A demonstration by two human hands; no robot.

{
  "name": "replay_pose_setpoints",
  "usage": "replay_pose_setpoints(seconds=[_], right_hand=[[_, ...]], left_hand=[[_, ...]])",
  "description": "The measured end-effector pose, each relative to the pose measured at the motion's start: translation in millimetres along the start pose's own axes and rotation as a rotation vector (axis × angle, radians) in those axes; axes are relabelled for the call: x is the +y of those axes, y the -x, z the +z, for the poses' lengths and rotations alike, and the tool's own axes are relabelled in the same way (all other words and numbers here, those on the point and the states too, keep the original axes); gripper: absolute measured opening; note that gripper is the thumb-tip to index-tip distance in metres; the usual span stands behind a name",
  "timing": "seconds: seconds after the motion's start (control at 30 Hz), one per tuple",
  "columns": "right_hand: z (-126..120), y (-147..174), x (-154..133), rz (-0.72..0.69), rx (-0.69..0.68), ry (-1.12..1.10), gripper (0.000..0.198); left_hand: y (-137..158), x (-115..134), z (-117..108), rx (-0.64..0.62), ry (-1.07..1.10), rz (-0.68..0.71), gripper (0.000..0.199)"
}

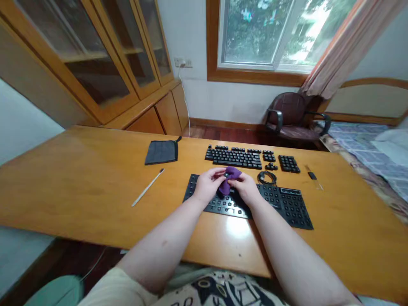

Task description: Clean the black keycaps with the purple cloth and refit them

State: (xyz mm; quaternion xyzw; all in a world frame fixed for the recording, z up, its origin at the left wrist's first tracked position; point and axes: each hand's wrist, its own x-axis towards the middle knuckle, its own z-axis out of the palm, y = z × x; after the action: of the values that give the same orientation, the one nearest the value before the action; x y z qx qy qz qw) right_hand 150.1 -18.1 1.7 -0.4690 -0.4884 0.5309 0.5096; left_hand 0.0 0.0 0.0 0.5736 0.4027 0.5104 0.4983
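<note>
My left hand [208,185] is closed in a pinch around a small dark keycap [226,174], partly covered by fingers and cloth. My right hand [246,188] grips a bunched purple cloth [225,187], which touches the keycap. Both hands are over a black keyboard base [228,208] with its key switches bare. Beyond them, the removed black keycaps [234,158] are laid out in keyboard order, with the number-pad block [288,164] at the right. A coiled black cable [267,177] lies between the keycaps and the base.
To the left on the wooden table [95,182] are a dark grey pouch [162,152] and a thin white-handled brush [148,188]. A small wire keycap puller [312,175] lies at the right. An office chair [288,114] stands beyond the far table edge.
</note>
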Motion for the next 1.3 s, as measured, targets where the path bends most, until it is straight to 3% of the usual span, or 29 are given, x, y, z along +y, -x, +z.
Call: replay_pose_setpoints(seconds=[0.3,0.47,0.9,1.1,1.3], right_hand=[[-2.1,-1.2,-0.7,-0.084,0.024,0.089,0.019],[-4.1,-1.9,-0.3,-0.111,-0.006,0.080,0.025],[-1.3,-1.3,5.4,-0.010,0.079,-0.143,0.031],[-0.9,0.5,1.9,-0.049,0.060,-0.062,0.035],[-1.3,2.1,-0.7,-0.052,0.155,0.067,0.025]], left_hand=[[8.5,4.9,3.2,0.037,-0.095,-0.003,0.025],[9.7,5.0,3.9,0.083,-0.080,-0.021,0.027],[7.9,0.8,6.4,0.044,0.015,-0.011,0.027],[8.8,-0.2,6.8,-0.013,0.014,0.029,0.034],[10.0,1.1,6.1,-0.037,-0.068,0.006,0.037]])
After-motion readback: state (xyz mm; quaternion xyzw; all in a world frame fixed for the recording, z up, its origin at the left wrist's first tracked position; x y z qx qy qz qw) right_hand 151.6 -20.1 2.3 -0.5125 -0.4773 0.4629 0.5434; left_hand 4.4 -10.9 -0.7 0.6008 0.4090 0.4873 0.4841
